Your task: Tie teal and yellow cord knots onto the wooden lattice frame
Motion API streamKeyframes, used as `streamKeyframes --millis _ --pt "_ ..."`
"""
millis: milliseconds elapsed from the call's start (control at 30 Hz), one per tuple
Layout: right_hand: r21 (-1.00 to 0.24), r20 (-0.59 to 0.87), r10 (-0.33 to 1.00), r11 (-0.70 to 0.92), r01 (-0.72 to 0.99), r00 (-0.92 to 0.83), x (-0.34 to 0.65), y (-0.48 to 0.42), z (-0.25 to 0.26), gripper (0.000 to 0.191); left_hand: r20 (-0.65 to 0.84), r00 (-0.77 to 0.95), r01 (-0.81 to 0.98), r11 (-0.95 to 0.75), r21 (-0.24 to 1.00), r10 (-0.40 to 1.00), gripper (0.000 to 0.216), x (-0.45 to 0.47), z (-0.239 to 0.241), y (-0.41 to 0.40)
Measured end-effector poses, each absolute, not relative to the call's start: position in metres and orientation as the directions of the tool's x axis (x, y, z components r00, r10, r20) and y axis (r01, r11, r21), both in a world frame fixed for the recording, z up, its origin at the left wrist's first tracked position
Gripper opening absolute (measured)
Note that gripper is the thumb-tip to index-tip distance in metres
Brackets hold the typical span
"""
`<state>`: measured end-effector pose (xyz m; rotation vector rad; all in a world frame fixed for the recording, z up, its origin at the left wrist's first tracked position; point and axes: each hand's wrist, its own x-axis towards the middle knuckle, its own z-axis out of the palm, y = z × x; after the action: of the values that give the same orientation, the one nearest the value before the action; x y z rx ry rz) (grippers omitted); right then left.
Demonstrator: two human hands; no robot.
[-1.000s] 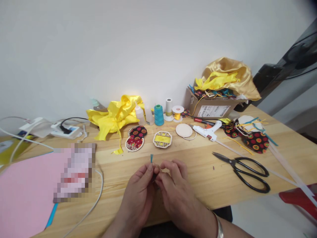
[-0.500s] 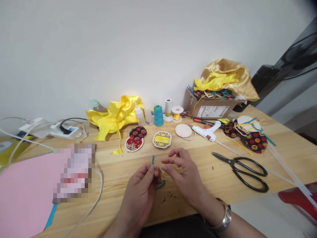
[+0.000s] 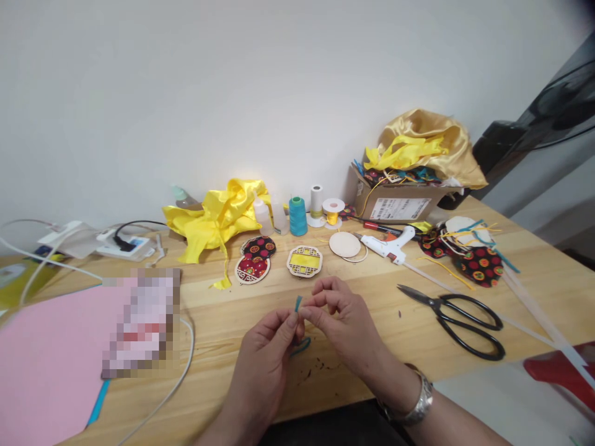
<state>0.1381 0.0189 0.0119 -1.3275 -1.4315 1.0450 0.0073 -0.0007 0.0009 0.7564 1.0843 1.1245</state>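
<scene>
My left hand (image 3: 269, 359) pinches a thin teal cord (image 3: 297, 303) between thumb and forefinger; one short end sticks up above the fingers and a loop of it curls out below near the table. My right hand (image 3: 339, 319) is beside it, its fingertips closed on the same cord just right of the upright end. Both hands hover over the front middle of the wooden table (image 3: 381, 310). A silver bracelet sits on my right wrist.
Black scissors (image 3: 458, 316) lie to the right, a white glue gun (image 3: 390, 244) behind them. Patterned and yellow wooden ornaments (image 3: 304, 260), thread spools (image 3: 297, 215), yellow fabric (image 3: 216, 217) and a cardboard box (image 3: 400, 204) line the back. Pink paper (image 3: 51, 359) and white cables lie at the left.
My right hand let go and opened half a second ago, then came back and pinched the cord again. The cord's upright end shifted slightly right.
</scene>
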Motion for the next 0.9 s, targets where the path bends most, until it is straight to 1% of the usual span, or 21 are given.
streamKeyframes --millis 200,400,600,767,833,900 --pt "-0.98 0.005 0.998 0.016 0.2 -0.055 0.14 0.021 0.017 0.006 -0.28 0.065 -0.266 0.287 0.92 0.958 0.017 0.006 0.001 -0.002" --pt "-0.993 -0.039 0.991 -0.023 0.119 -0.132 0.143 0.021 0.022 0.009 -0.271 0.073 -0.204 0.28 0.938 0.96 0.019 0.006 0.003 -0.001" --pt "-0.996 0.009 0.994 0.017 0.082 -0.105 0.143 0.023 0.016 0.008 -0.284 0.062 -0.128 0.29 0.949 0.957 0.019 0.004 0.005 0.001" --pt "-0.995 0.086 0.992 0.091 0.051 -0.09 0.144 0.026 0.02 0.013 -0.269 0.052 0.053 0.267 0.962 0.962 0.015 0.002 0.01 0.001" --pt "-0.995 0.096 0.993 0.097 0.005 -0.068 0.147 0.027 0.025 0.014 -0.236 0.058 0.099 0.229 0.968 0.97 0.013 0.002 0.012 0.001" --pt "-0.994 0.06 0.994 0.051 -0.094 -0.093 0.151 0.027 0.03 0.012 -0.187 0.063 0.123 0.178 0.976 0.98 0.012 0.002 0.012 0.001"
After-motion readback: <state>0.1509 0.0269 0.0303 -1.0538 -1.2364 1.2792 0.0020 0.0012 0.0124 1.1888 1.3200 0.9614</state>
